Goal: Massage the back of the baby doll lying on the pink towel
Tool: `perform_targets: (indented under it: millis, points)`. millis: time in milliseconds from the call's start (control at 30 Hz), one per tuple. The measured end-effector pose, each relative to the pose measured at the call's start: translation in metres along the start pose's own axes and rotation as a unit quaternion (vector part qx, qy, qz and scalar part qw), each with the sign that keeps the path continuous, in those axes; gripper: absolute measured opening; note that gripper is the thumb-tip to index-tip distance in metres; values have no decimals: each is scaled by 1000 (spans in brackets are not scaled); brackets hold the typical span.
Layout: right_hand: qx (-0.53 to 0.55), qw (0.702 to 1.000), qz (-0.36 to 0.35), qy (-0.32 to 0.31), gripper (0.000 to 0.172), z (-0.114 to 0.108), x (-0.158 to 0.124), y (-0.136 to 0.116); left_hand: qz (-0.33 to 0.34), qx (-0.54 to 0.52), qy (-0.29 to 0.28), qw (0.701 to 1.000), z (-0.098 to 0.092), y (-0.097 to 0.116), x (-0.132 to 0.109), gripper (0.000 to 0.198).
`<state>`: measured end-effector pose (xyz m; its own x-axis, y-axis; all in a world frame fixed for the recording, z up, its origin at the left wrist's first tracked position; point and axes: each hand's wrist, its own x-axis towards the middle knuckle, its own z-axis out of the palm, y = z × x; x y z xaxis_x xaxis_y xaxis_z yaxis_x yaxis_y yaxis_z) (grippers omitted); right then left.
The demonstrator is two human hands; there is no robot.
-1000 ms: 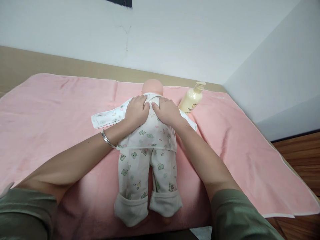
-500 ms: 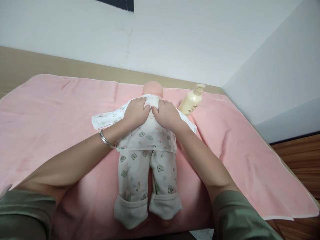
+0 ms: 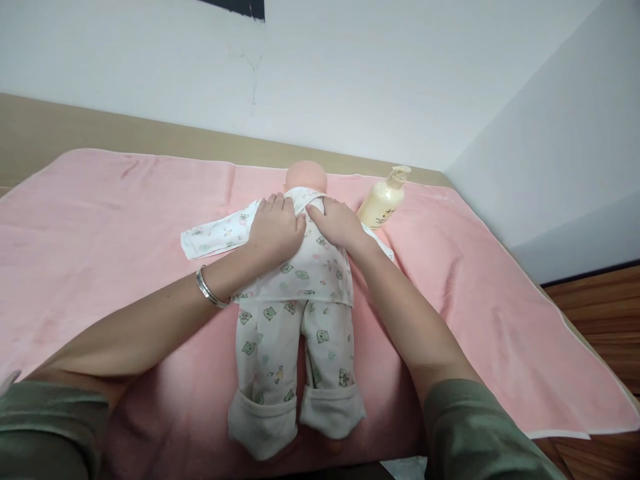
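Left hand (image 3: 275,230): open, my fingers stretched forward on the upper part of the shirt (image 3: 323,263), gripping nothing that I can see.
Right hand (image 3: 339,225): likewise laid open on the shirt, thumb pointing at my left thumb; its other fingertips show only in part.
Doll (image 3: 300,287): stretched out beneath both my hands, its head (image 3: 307,175) just beyond my fingertips.
Shirt fold: raised between my two hands, near the thumbs.
Left-hand sleeve (image 3: 215,235): spread out to the left of my left fingers.
Trousers (image 3: 270,353): nearer to me than my fingers, cuffs turned up.
Pump bottle (image 3: 383,203): tilted, just right of my right fingers.
Bracelet (image 3: 210,287): on my left wrist, behind the fingers.
Pink cloth (image 3: 150,200): beneath the doll, reaching well past my fingers on both sides.
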<state>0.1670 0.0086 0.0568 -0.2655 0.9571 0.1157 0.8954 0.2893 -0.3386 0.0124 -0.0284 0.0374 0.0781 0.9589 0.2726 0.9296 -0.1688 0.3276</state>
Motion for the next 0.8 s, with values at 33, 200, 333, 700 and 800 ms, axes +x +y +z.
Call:
perform_targets:
  millis: [33, 200, 333, 700, 800]
  points:
    - [0, 1000, -2, -6, 61, 0, 1, 1, 7, 8, -2, 1000, -1, 2, -2, 59]
    - [-85, 996, -17, -6, 57, -3, -14, -19, -13, -34, -56, 998, -10, -6, 10, 52]
    - [-159, 986, -36, 26, 49, 0, -29, -39, -29, -98, -69, 992, -9, -24, 28, 56]
    - [-19, 998, 53, -20, 81, 8, 0, -5, 61, 16, 2, 998, -6, -1, 2, 33]
    - [-79, 997, 12, 13, 65, 9, -14, -19, 22, -16, -40, 999, -8, -12, 15, 36]
